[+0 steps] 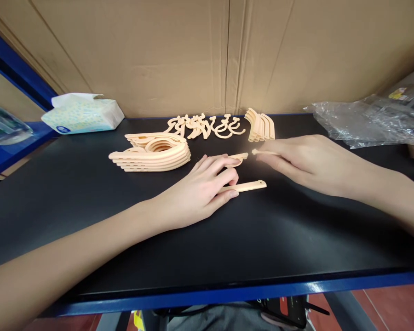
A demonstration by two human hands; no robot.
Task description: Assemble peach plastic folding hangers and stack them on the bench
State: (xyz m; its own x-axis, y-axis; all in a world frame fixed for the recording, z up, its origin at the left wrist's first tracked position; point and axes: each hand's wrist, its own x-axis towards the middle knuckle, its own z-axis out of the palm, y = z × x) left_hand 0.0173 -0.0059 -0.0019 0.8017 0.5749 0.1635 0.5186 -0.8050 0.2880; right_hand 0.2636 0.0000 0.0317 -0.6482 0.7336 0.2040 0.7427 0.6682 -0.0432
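Note:
My left hand (210,184) rests on the black table, its fingers closed around a cream plastic hanger body (250,186). Two bars of that piece stick out to the right past my fingers, and the rest lies hidden under my palm. My right hand (300,158) pinches a thin cream plastic piece (264,152) with a small knob at its end. Most of this piece is covered by my fingers, and its knob points at the upper bar, a short gap away. Left of my hands sits a stack of cream hanger bodies (155,156).
Loose cream hanger hooks (224,126) lie along the back, beside a bundle of curved cream arms (260,125). A tissue pack (84,114) stands at the back left. Clear plastic bags (352,124) lie at the right. Cardboard (179,55) rises behind the black table (179,257).

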